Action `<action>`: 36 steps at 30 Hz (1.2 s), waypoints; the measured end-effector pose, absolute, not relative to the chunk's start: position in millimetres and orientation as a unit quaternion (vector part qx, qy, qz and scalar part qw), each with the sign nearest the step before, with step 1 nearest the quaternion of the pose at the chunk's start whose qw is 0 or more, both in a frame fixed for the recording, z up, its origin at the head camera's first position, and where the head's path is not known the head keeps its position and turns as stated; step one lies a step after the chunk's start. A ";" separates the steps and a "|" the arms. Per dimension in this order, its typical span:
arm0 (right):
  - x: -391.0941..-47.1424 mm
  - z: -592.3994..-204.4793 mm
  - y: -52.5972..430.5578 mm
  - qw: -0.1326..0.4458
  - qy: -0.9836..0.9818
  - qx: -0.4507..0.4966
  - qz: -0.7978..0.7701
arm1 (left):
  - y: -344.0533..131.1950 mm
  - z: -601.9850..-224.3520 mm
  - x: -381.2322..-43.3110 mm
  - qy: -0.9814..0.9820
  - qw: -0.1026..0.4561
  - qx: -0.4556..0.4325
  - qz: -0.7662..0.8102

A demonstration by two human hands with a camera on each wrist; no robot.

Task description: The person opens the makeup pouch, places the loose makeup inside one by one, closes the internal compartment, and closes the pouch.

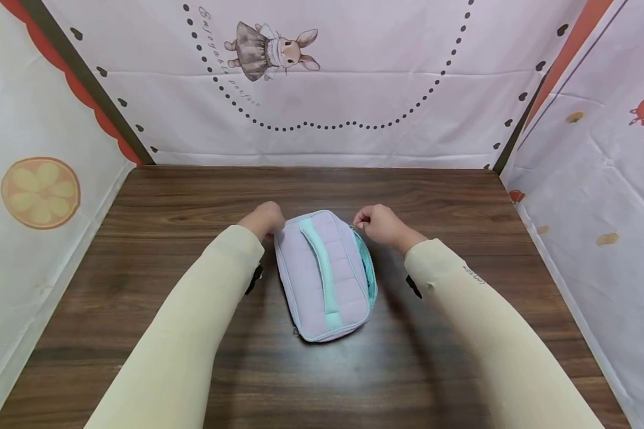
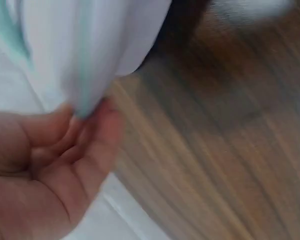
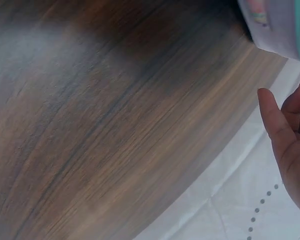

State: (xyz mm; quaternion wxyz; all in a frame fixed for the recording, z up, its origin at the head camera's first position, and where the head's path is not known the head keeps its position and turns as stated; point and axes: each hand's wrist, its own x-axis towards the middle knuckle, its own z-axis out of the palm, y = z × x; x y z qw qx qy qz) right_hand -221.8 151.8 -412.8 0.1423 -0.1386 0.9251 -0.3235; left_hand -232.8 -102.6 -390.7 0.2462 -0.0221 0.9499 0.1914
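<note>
A lilac zippered case point(image 1: 300, 268) with a mint carry handle point(image 1: 324, 268) lies at a slant on the table. Along its right side the zipper stands partly undone, baring a teal lining point(image 1: 366, 262). My left hand point(image 1: 265, 219) is at the far left corner; in the left wrist view its thumb and fingers pinch the case's piped edge point(image 2: 84, 100). At the far right corner, my right hand point(image 1: 380, 225) pinches the zipper pull at the end of the opening. The pull itself is mostly hidden by the fingertips. The right wrist view catches only part of this hand.
The dark wood-grain table point(image 1: 193, 190) extends around the case. A white printed cloth point(image 1: 354, 101) with a rabbit figure hangs at the far edge, and similar cloth walls stand to the left and right.
</note>
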 end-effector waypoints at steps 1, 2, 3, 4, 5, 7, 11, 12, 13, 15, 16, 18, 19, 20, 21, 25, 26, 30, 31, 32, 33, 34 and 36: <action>-221.6 -411.3 149.7 0.140 0.924 -0.141 -0.325 | -101.4 -388.0 -233.0 0.948 0.262 -0.019 0.180; -221.3 -409.8 147.8 0.140 0.924 -0.142 -0.326 | -99.5 -385.6 -233.1 0.945 0.273 -0.022 0.180; -221.1 -408.6 146.2 0.141 0.924 -0.140 -0.327 | -97.3 -382.9 -232.9 0.947 0.275 -0.007 0.166; -220.9 -407.3 144.8 0.141 0.924 -0.139 -0.326 | -94.8 -381.1 -233.0 0.950 0.268 0.011 0.159; -220.8 -406.5 143.8 0.141 0.925 -0.137 -0.325 | -91.8 -379.5 -233.2 0.954 0.253 0.031 0.158; -221.0 -405.3 142.2 0.142 0.926 -0.140 -0.320 | -85.5 -377.5 -233.4 0.956 0.225 0.070 0.173; -222.0 -403.3 139.5 0.140 0.928 -0.155 -0.310 | -74.3 -378.7 -235.1 0.943 0.196 0.144 0.225; -222.2 -402.8 138.9 0.139 0.928 -0.160 -0.307 | -72.1 -379.8 -235.6 0.939 0.197 0.154 0.237; -222.3 -401.9 138.4 0.139 0.928 -0.163 -0.305 | -70.1 -380.8 -236.1 0.936 0.197 0.162 0.244; -222.6 -401.1 137.6 0.138 0.928 -0.171 -0.301 | -67.2 -383.6 -237.2 0.932 0.194 0.176 0.250; -222.9 -400.7 137.3 0.139 0.928 -0.174 -0.300 | -66.2 -384.7 -237.5 0.932 0.192 0.178 0.253; -223.2 -400.2 136.7 0.138 0.927 -0.177 -0.300 | -65.1 -386.6 -237.8 0.932 0.186 0.177 0.255; -223.4 -400.0 136.4 0.137 0.927 -0.177 -0.301 | -65.1 -387.2 -237.8 0.934 0.178 0.177 0.253; -223.5 -400.0 136.2 0.136 0.927 -0.177 -0.301 | -65.4 -387.8 -237.7 0.937 0.170 0.173 0.251; -223.5 -399.7 136.0 0.136 0.927 -0.176 -0.303 | -65.9 -388.2 -237.4 0.940 0.160 0.169 0.250; -222.2 -398.7 135.7 0.138 0.928 -0.171 -0.301 | -68.9 -389.7 -235.6 0.944 0.139 0.154 0.256; -221.8 -398.4 135.7 0.140 0.928 -0.170 -0.300 | -69.8 -390.2 -235.1 0.944 0.137 0.154 0.259; -220.0 -397.5 136.3 0.146 0.928 -0.170 -0.298 | -75.9 -392.1 -232.8 0.945 0.138 0.137 0.264; -219.7 -397.3 136.5 0.146 0.927 -0.172 -0.298 | -78.0 -392.5 -232.5 0.946 0.138 0.130 0.263; -219.4 -397.2 136.9 0.145 0.927 -0.175 -0.299 | -80.3 -392.8 -232.1 0.947 0.137 0.124 0.263; -219.1 -396.9 137.5 0.145 0.926 -0.176 -0.299 | -82.7 -393.2 -231.8 0.947 0.139 0.116 0.264; -218.8 -396.8 138.1 0.145 0.927 -0.176 -0.299 | -85.1 -393.5 -231.5 0.948 0.140 0.110 0.265; -218.5 -396.7 140.2 0.144 0.927 -0.177 -0.297 | -90.2 -394.3 -230.9 0.948 0.141 0.100 0.266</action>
